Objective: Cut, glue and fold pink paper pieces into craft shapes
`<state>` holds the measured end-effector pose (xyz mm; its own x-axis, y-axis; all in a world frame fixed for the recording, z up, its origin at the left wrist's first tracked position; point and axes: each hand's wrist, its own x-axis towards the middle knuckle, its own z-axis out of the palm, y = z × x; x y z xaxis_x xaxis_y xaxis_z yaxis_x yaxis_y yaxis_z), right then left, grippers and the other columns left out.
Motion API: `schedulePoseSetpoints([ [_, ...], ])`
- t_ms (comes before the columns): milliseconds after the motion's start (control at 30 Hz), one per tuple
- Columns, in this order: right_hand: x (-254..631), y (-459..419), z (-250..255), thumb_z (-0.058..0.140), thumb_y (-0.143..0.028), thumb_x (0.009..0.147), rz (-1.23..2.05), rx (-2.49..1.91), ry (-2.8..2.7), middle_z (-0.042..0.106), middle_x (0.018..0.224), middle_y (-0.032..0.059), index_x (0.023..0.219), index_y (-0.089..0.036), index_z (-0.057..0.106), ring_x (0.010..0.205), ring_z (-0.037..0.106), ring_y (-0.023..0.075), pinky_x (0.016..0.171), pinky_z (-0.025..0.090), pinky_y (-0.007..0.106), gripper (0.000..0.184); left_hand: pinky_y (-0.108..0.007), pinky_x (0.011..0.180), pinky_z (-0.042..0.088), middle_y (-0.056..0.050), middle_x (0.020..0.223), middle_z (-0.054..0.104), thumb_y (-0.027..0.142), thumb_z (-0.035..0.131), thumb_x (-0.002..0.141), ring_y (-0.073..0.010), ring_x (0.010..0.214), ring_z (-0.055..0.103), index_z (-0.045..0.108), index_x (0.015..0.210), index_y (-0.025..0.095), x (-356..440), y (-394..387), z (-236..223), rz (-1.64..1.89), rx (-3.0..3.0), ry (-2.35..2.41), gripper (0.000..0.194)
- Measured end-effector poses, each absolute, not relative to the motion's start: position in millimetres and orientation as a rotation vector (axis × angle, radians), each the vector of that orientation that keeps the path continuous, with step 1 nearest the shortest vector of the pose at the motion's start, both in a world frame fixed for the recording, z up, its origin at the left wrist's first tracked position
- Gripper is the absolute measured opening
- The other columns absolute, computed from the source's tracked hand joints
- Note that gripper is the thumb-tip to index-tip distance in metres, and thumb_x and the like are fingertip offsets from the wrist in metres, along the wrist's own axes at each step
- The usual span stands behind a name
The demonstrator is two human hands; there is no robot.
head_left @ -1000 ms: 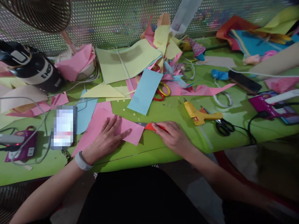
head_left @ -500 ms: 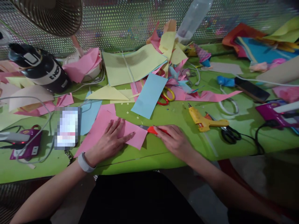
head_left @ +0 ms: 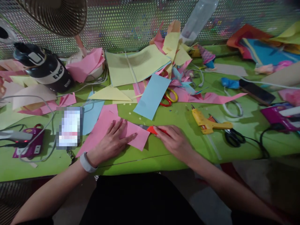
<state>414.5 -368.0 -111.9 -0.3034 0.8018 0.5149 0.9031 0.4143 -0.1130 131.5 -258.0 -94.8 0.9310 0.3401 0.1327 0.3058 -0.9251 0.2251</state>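
My left hand (head_left: 114,139) lies flat with its fingers spread, pressing pink paper (head_left: 138,137) onto the green table. A grey band circles that wrist. In my right hand (head_left: 174,140) is a red-handled utility knife (head_left: 153,130), held low over the table. Its grey blade points left along the upper edge of the pink paper, and part of the blade is hidden at the paper. Just above rests a blue paper rectangle (head_left: 152,97), overlapping red and yellow scissors (head_left: 169,97).
To the right lie a yellow glue gun (head_left: 209,122) and black-handled scissors (head_left: 235,137). A phone (head_left: 69,127) and a purple power socket (head_left: 30,142) are at left. Behind stand a black bottle (head_left: 47,70), a fan (head_left: 56,15) and heaped paper scraps with yellow sheets (head_left: 138,64).
The whole view has shifted, so the scene sits further right in the picture. Both hands, the utility knife and the pink paper keep nearly the same places relative to one another.
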Motion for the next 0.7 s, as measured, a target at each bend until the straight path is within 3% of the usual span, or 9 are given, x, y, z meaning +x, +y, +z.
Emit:
schedulePoseSetpoints([
  [300, 413, -366, -114, 0.057, -0.009, 0.095, -0.29, -1.48, -2.029, 0.068, 0.101, 0.011, 0.152, -0.022, 0.043, 0.088, 0.061, 0.0233, 0.079, 0.054, 0.038, 0.061, -0.064, 0.121, 0.02, -0.01, 0.169, 0.009, 0.011, 0.061, 0.092, -0.0386, 0.154, 0.008, 0.036, 0.153, 0.034, 131, -258, -98, 0.251, 2.903, 0.502, 0.07],
  [400, 417, -367, -111, 0.057, -0.007, 0.094, -0.245, -1.443, -1.988, 0.068, 0.106, 0.0107, 0.154, -0.027, 0.039, 0.092, 0.063, 0.0236, 0.082, 0.055, 0.038, 0.065, -0.066, 0.121, 0.012, -0.009, 0.167, 0.02, 0.01, 0.056, 0.094, -0.0358, 0.154, 0.014, 0.034, 0.154, 0.035, 130, -258, -93, 0.285, 2.942, 0.51, 0.069],
  [533, 429, -371, -103, 0.055, -0.014, 0.097, -0.26, -1.493, -1.858, 0.069, 0.107, 0.0094, 0.149, -0.032, 0.047, 0.092, 0.066, 0.0236, 0.081, 0.056, 0.04, 0.056, -0.064, 0.123, 0.008, -0.01, 0.163, 0.031, 0.01, 0.051, 0.096, -0.0312, 0.153, 0.021, 0.029, 0.157, 0.033, 124, -262, -65, 0.449, 2.886, 0.577, 0.069],
  [633, 440, -375, -101, 0.054, -0.016, 0.098, -0.28, -1.513, -1.867, 0.07, 0.107, 0.0089, 0.146, -0.032, 0.051, 0.091, 0.067, 0.0234, 0.081, 0.056, 0.041, 0.051, -0.055, 0.123, 0.024, -0.01, 0.156, 0.044, 0.011, 0.051, 0.097, -0.029, 0.147, 0.037, 0.046, 0.148, 0.029, 120, -262, -34, 0.733, 2.621, 0.669, 0.055],
  [700, 445, -377, -102, 0.055, -0.015, 0.097, -0.299, -1.508, -1.913, 0.07, 0.107, 0.0093, 0.146, -0.03, 0.051, 0.091, 0.067, 0.0237, 0.081, 0.055, 0.041, 0.051, -0.041, 0.108, 0.046, -0.008, 0.132, 0.065, 0.015, 0.055, 0.097, -0.0257, 0.126, 0.059, 0.066, 0.127, 0.023, 122, -253, -13, 0.921, 2.335, 0.815, 0.033],
])
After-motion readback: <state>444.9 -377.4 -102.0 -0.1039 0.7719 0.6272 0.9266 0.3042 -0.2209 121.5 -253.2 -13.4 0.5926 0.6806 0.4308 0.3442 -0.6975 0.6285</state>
